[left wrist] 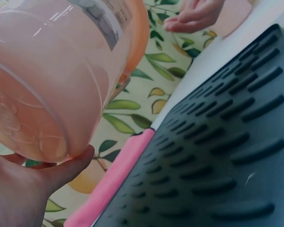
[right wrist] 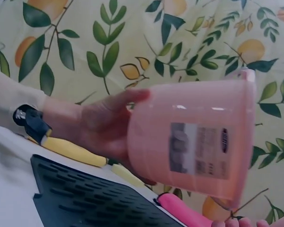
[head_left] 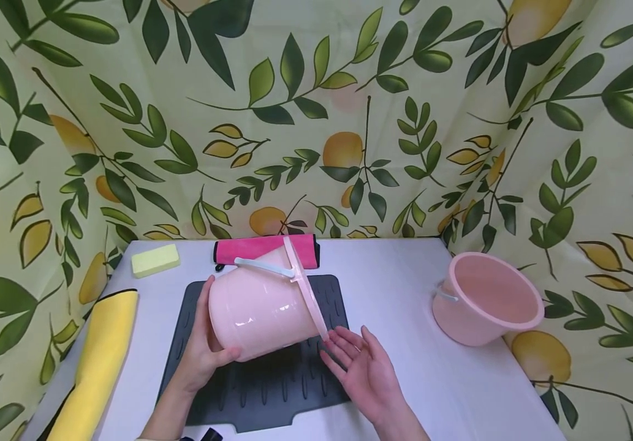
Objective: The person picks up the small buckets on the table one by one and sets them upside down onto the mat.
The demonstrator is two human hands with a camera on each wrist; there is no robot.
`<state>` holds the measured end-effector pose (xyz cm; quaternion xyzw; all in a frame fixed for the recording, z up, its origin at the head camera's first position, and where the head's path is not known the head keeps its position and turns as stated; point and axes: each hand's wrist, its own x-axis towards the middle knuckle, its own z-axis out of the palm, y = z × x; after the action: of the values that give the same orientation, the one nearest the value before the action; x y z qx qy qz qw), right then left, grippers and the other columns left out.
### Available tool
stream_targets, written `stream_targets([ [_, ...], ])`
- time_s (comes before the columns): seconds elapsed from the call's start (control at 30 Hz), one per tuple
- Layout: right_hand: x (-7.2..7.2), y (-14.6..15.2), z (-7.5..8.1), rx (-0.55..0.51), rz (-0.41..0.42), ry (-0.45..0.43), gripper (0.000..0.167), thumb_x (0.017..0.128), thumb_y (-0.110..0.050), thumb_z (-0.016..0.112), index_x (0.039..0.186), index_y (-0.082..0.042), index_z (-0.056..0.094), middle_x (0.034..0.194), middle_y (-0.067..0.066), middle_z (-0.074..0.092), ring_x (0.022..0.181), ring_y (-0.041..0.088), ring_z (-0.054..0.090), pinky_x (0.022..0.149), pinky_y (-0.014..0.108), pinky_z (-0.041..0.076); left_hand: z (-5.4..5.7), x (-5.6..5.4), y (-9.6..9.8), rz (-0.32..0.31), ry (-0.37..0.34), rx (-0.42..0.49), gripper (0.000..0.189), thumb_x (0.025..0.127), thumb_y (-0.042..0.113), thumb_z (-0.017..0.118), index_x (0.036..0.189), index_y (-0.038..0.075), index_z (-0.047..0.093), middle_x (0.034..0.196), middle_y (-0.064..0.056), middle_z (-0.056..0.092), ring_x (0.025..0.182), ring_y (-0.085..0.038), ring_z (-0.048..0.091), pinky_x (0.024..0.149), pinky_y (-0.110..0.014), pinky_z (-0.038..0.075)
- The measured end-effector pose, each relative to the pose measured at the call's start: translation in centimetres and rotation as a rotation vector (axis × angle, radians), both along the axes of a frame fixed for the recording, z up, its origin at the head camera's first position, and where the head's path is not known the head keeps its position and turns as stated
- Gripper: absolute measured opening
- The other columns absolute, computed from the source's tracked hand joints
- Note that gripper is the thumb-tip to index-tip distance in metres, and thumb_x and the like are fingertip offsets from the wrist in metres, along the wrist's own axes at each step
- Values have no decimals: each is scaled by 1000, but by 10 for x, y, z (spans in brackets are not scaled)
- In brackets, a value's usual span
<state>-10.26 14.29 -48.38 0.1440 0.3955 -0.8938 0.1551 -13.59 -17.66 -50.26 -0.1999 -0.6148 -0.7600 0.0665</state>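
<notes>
Pink plastic bucket (head_left: 263, 318), tilted sideways, its base end gripped by the left hand (head_left: 204, 340); the right hand (head_left: 364, 370), fingers loosely extended, lies at four o'clock, just beside the rim. Below, a dark ribbed mat (head_left: 272, 392); beyond, a dark-edged pink cloth (head_left: 257, 246) at twelve, second bucket (head_left: 473, 324) at three, yellow cloth (head_left: 98, 355) at eight, pale yellow sponge (head_left: 155, 261) at ten.

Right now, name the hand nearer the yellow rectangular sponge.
Left. In the head view, the left hand is below and right of the sponge; the right hand, farther right.

Tilted pink bucket (head_left: 263, 312) in left hand (head_left: 201, 350)
</notes>
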Motion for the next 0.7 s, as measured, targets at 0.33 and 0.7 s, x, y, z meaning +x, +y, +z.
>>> stream_targets([
  [0.33,-6,28,1,-61,-153,-2,76,111,-57,53,158,0,34,153,17,52,145,36,51,118,48,46,4,3,-26,24,-21,-9,129,75,-8,81,176,29,10,162,-7,34,137,-24,47,92,-38,63],
  [0.7,-6,61,2,-167,-218,5,62,113,-48,52,151,-2,35,146,16,51,143,34,52,123,44,40,10,12,-60,101,-86,-59,130,74,-13,75,176,33,9,161,-4,34,133,-22,47,91,-34,63],
])
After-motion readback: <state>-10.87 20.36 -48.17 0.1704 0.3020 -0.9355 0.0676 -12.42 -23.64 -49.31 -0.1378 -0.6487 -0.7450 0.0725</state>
